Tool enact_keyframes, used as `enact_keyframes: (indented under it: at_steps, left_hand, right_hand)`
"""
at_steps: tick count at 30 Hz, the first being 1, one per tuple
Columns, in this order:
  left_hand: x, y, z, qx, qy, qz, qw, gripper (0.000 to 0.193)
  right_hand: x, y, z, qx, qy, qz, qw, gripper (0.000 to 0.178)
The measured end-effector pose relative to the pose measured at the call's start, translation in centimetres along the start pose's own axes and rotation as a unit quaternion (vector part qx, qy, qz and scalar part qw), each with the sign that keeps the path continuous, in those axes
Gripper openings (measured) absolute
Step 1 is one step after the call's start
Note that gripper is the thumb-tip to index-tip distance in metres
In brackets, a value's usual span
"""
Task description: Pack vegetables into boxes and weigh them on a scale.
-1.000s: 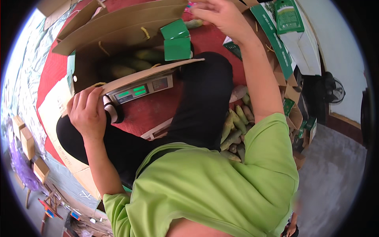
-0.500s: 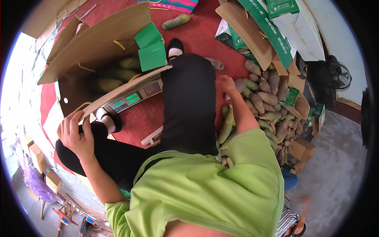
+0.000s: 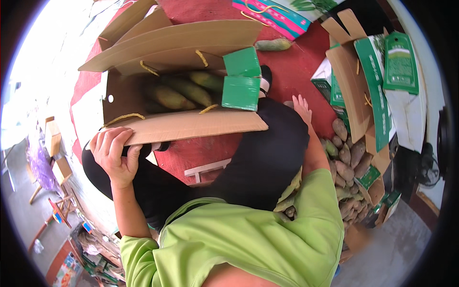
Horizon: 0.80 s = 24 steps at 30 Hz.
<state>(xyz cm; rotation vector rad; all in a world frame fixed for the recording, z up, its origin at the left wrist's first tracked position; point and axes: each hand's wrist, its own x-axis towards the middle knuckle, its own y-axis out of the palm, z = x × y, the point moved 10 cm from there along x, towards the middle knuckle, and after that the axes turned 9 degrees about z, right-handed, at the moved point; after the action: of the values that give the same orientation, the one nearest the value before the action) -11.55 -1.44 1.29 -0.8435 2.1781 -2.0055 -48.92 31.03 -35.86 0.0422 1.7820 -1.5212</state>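
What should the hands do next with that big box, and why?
Probably the right hand, open and empty beside the knee, should reach down to the pile of sweet potatoes and pick one up. The left hand grips the flap of the cardboard box, which is open with a few long ones inside.

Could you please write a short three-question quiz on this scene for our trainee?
1. True or false: the left hand rests on the near flap of the cardboard box.
2. What lies inside that box?
A. long green-yellow produce
B. glass bottles
C. folded cloth
3. Where is the right hand: in the box, or low beside the person's black-trousered leg, fingers spread over the red floor?

Key:
1. True
2. A
3. Beside the leg, above the heap of brownish tubers, holding nothing.
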Motion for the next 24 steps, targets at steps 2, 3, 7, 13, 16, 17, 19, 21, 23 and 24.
enact_keyframes:
  at_steps: [2, 3, 7, 13, 16, 17, 19, 21, 23, 24]
  left_hand:
    - [0.1, 0.1, 0.2, 0.001, -0.005, 0.003, 1.0, 0.036]
    - [0.1, 0.0, 0.2, 0.007, -0.007, 0.006, 1.0, 0.036]
    - [0.1, 0.1, 0.5, 0.01, -0.012, 0.009, 1.0, 0.038]
    - [0.1, 0.2, 0.6, 0.006, -0.005, 0.011, 1.0, 0.042]
    - [0.1, -0.1, 0.7, 0.005, -0.004, 0.01, 1.0, 0.044]
    - [0.1, -0.1, 0.6, 0.004, 0.0, 0.011, 1.0, 0.044]
    - [0.5, 0.1, 0.5, -0.008, 0.004, 0.004, 1.0, 0.044]
    - [0.4, -0.1, 0.6, -0.005, 0.001, 0.001, 1.0, 0.045]
    - [0.3, -0.3, 0.6, -0.004, 0.002, 0.006, 1.0, 0.043]
    - [0.2, -0.5, 0.7, -0.004, -0.001, 0.002, 1.0, 0.043]
  right_hand:
    - [1.0, 1.6, 0.6, -0.037, -0.037, 0.009, 0.999, 0.069]
    - [1.7, 2.0, 1.6, -0.036, -0.05, 0.012, 0.998, 0.069]
    - [2.7, 3.5, 2.2, -0.138, -0.05, 0.045, 0.988, 0.048]
    - [2.2, 4.7, 2.7, -0.171, -0.061, 0.061, 0.982, 0.04]
    - [1.8, 4.6, 2.5, -0.147, -0.043, 0.063, 0.986, 0.044]
    - [1.9, 4.5, 1.8, -0.114, -0.018, 0.053, 0.992, 0.048]
    - [3.1, 5.2, -2.1, -0.076, -0.042, 0.017, 0.996, 0.054]
    - [2.9, 3.8, -1.7, -0.035, -0.082, -0.017, 0.996, 0.059]
    - [0.0, -2.0, -1.3, 0.179, -0.034, -0.078, 0.98, 0.071]
    - [-0.4, -3.2, -1.2, 0.176, -0.038, -0.081, 0.98, 0.071]
